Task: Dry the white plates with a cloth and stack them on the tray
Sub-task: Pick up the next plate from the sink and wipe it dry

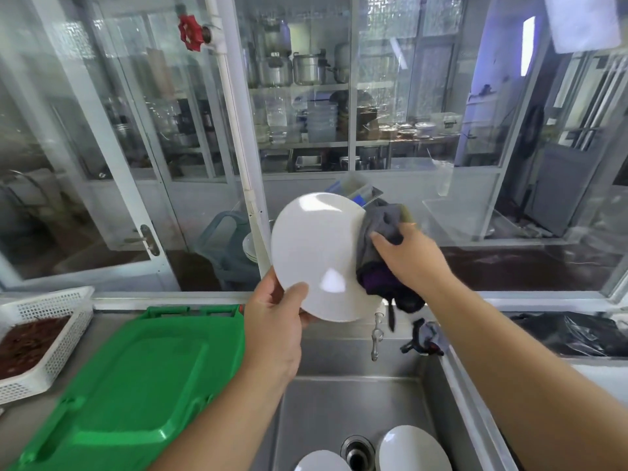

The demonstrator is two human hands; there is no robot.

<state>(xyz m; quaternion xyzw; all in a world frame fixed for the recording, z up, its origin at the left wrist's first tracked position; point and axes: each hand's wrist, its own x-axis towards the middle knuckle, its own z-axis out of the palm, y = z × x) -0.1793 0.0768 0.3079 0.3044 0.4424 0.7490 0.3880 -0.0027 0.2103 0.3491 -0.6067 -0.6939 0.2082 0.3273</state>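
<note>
Steel tabletop [112, 316] with built-in sink [343, 406], items on both.

Green tray [136, 385] lies flat on tabletop left of sink, its right edge at the sink rim. White perforated basket [51, 355] at far left, just beside tray, holds dark reddish-brown stuff, can't tell what. Two white plates in sink bottom, one [413, 450] right of drain [356, 452], one [321, 462] left, both cut off by frame edge. Black plastic bag [571, 334] on surface right of sink.
</note>
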